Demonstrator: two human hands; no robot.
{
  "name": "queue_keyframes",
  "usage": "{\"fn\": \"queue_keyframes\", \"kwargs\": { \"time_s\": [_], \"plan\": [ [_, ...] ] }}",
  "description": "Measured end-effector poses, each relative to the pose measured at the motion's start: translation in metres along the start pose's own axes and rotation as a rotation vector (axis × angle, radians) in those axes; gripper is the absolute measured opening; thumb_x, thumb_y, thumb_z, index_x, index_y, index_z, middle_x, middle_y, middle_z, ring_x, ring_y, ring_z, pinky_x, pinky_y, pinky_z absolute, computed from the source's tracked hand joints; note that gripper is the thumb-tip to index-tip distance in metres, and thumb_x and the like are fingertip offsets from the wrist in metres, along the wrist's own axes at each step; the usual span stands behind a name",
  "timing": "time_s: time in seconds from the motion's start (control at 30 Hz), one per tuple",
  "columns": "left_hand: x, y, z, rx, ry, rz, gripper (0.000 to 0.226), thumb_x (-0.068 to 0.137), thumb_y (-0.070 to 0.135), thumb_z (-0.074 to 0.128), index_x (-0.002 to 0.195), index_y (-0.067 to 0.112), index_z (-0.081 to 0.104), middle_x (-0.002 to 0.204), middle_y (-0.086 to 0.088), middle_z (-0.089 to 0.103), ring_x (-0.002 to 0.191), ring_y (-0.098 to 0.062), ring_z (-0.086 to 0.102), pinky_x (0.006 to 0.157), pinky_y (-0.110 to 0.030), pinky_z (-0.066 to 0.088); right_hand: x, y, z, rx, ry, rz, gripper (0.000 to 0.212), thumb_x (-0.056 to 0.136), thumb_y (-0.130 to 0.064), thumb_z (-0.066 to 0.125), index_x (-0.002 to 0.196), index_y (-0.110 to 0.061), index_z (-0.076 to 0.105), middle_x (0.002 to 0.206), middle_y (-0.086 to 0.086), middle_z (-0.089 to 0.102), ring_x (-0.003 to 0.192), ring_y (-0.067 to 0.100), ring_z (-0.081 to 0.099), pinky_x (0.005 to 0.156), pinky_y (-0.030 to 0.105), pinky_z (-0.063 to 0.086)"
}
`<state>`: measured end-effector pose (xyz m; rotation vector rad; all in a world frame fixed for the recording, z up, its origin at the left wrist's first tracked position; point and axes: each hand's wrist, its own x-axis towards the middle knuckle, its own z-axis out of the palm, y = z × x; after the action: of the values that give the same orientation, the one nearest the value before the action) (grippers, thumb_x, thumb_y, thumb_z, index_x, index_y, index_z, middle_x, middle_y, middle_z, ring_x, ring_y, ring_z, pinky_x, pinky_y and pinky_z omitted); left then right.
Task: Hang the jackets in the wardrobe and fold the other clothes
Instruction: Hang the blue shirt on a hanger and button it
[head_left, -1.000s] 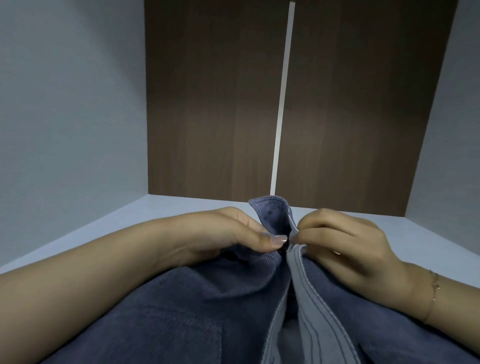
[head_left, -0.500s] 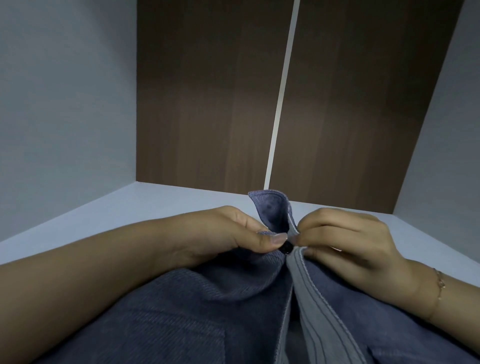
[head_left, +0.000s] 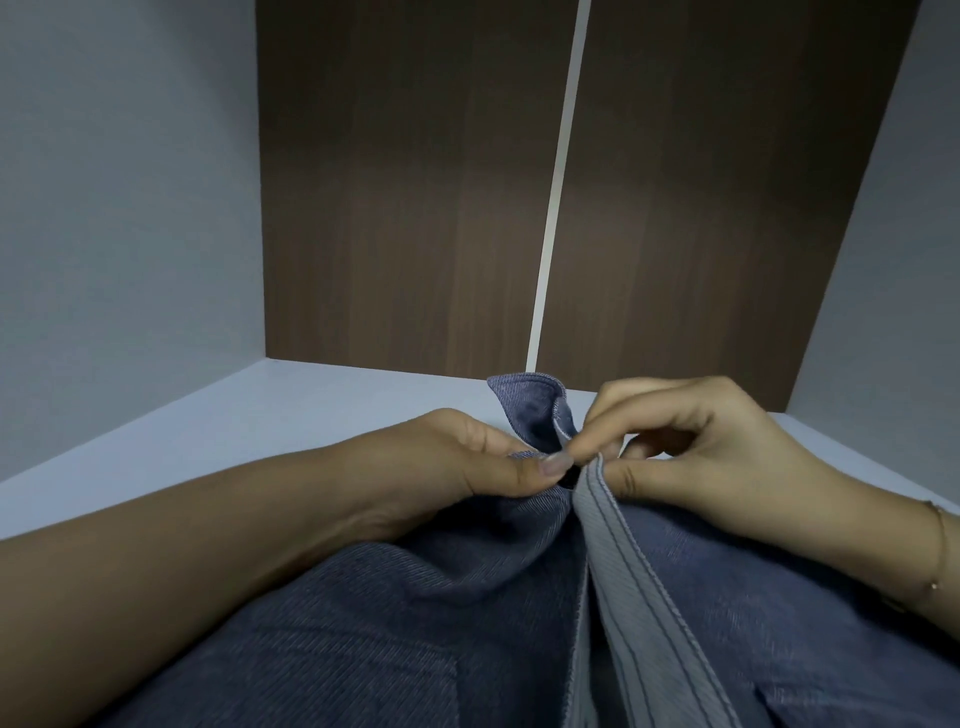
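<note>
Head view: a blue denim jacket (head_left: 395, 639) is lying across the foreground, its front edges meeting at the middle, inside the wardrobe (head_left: 415, 208); the left hand (head_left: 467, 462) is pinching the left front edge between thumb and curled fingers; the right hand (head_left: 691, 457) is pinching the pale stitched placket (head_left: 639, 597) just beside it; a thin bracelet (head_left: 939, 551) is circling the right wrist.
</note>
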<state>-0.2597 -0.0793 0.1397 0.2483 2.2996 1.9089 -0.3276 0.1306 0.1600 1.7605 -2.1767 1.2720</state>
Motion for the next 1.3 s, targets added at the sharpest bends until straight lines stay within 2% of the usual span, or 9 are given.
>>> {"fn": "queue_keyframes", "kwargs": {
  "time_s": [0.13, 0.37, 0.43, 0.53, 0.67, 0.9, 1.0, 1.13, 1.3],
  "plan": [
    [0.0, -0.001, 0.003, -0.062, 0.114, -0.045, 0.049, 0.056, 0.027, 0.094, 0.092, 0.006, 0.068, 0.093, -0.014, 0.07, 0.087, -0.021, 0.063, 0.089, -0.034, 0.049, 0.009, -0.002, 0.0, 0.036, -0.107, 0.089, 0.021, 0.071, -0.019, 0.077, 0.092, -0.016, 0.079, 0.074, 0.007, 0.063, 0.065, 0.018, 0.06, 0.062, 0.018, 0.049],
    [-0.007, 0.011, 0.012, -0.097, 0.058, -0.001, 0.033, 0.072, 0.033, 0.074, 0.088, 0.006, 0.064, 0.081, -0.007, 0.067, 0.072, -0.014, 0.063, 0.067, -0.022, 0.054, 0.008, -0.01, -0.001, -0.195, -0.077, -0.027, 0.01, 0.082, -0.01, 0.074, 0.09, -0.004, 0.075, 0.078, 0.001, 0.064, 0.072, 0.014, 0.06, 0.066, 0.028, 0.05],
    [-0.012, 0.019, 0.013, 0.012, -0.005, 0.039, 0.052, 0.082, 0.049, 0.071, 0.101, 0.001, 0.061, 0.094, -0.008, 0.066, 0.087, -0.017, 0.064, 0.081, -0.03, 0.053, 0.01, -0.018, -0.004, -0.319, -0.119, -0.096, 0.013, 0.084, -0.013, 0.074, 0.09, -0.003, 0.074, 0.082, 0.002, 0.065, 0.075, 0.014, 0.061, 0.069, 0.025, 0.049],
    [-0.024, 0.029, 0.016, 0.307, 0.083, 0.017, 0.062, 0.055, 0.071, 0.076, 0.089, 0.021, 0.062, 0.086, -0.001, 0.067, 0.078, -0.01, 0.061, 0.076, -0.031, 0.044, 0.012, -0.024, -0.006, -0.453, -0.173, -0.115, 0.009, 0.086, -0.015, 0.072, 0.088, -0.006, 0.073, 0.08, 0.0, 0.063, 0.072, 0.011, 0.059, 0.067, 0.017, 0.044],
    [-0.029, 0.032, 0.021, 0.551, 0.208, 0.039, 0.06, 0.043, 0.062, 0.077, 0.086, 0.024, 0.062, 0.075, 0.005, 0.064, 0.067, -0.006, 0.056, 0.07, -0.028, 0.041, 0.015, -0.024, -0.006, -0.542, -0.199, -0.117, 0.011, 0.087, -0.017, 0.072, 0.092, -0.008, 0.074, 0.08, -0.001, 0.063, 0.072, 0.01, 0.057, 0.068, 0.019, 0.043],
    [-0.031, 0.026, 0.02, 0.908, 0.332, 0.159, 0.018, 0.061, 0.039, 0.07, 0.078, 0.036, 0.069, 0.073, 0.022, 0.067, 0.062, 0.004, 0.056, 0.055, -0.01, 0.04, 0.016, -0.023, -0.006, -0.507, -0.259, -0.103, 0.013, 0.09, -0.022, 0.068, 0.09, -0.009, 0.073, 0.082, -0.003, 0.063, 0.074, 0.007, 0.058, 0.07, 0.013, 0.04],
    [-0.031, 0.02, 0.02, 0.998, 0.298, 0.238, 0.017, 0.065, 0.039, 0.071, 0.082, 0.037, 0.071, 0.076, 0.011, 0.068, 0.061, -0.004, 0.055, 0.056, -0.018, 0.043, 0.013, -0.016, -0.002, -0.467, -0.287, -0.054, 0.014, 0.091, -0.019, 0.066, 0.09, -0.008, 0.073, 0.083, 0.001, 0.065, 0.075, 0.007, 0.058, 0.071, 0.016, 0.043],
    [-0.031, 0.016, 0.022, 0.996, 0.246, 0.338, 0.012, 0.069, 0.035, 0.069, 0.08, 0.037, 0.068, 0.057, 0.02, 0.058, 0.05, -0.004, 0.049, 0.048, -0.015, 0.036, 0.012, -0.009, 0.002, -0.204, -0.338, 0.199, 0.022, 0.092, -0.024, 0.062, 0.086, -0.004, 0.068, 0.077, 0.011, 0.061, 0.068, 0.016, 0.051, 0.068, 0.033, 0.044],
    [-0.029, 0.013, 0.022, 1.007, 0.248, 0.382, 0.007, 0.077, 0.037, 0.07, 0.083, 0.036, 0.07, 0.062, 0.023, 0.06, 0.055, -0.001, 0.053, 0.053, -0.012, 0.037, 0.01, -0.001, 0.006, 0.087, -0.322, 0.458, 0.046, 0.076, -0.038, 0.061, 0.088, 0.005, 0.066, 0.069, 0.007, 0.053, 0.062, 0.011, 0.045, 0.062, 0.022, 0.038]
  ]
}}
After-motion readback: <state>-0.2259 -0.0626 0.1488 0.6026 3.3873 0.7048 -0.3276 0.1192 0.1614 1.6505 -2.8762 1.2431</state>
